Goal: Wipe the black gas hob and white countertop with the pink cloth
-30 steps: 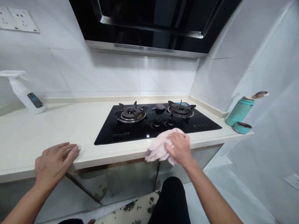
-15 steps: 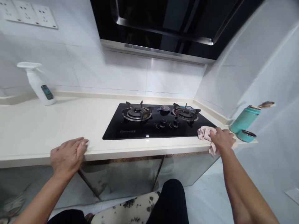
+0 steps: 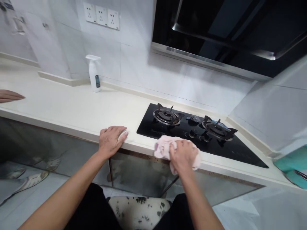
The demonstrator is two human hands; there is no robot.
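My right hand (image 3: 184, 155) presses a pale pink cloth (image 3: 163, 147) on the front edge of the counter, just before the black gas stove (image 3: 242, 153). Part of the cloth hangs over the edge. My left hand (image 3: 111, 139) lies on the counter (image 3: 79, 108) left of the stove, its fingers stretched out and holding nothing. Two burners stand on the stove: a left burner (image 3: 167, 117) and a right burner (image 3: 218, 129). Between them sits a metal scouring ball (image 3: 193, 119), behind the knobs (image 3: 192, 133).
A white spray bottle (image 3: 94, 75) stands against the back wall. At far left, another person's hand (image 3: 11, 95) rests on the counter; a shoe (image 3: 35, 179) shows below. A turquoise bottle (image 3: 291, 159) is at the right end. The range hood (image 3: 216, 62) overhangs the stove.
My right hand has slid the cloth left along the counter's front edge, from the stove's right corner toward its left half. The view has turned left, bringing another person's hand into sight.
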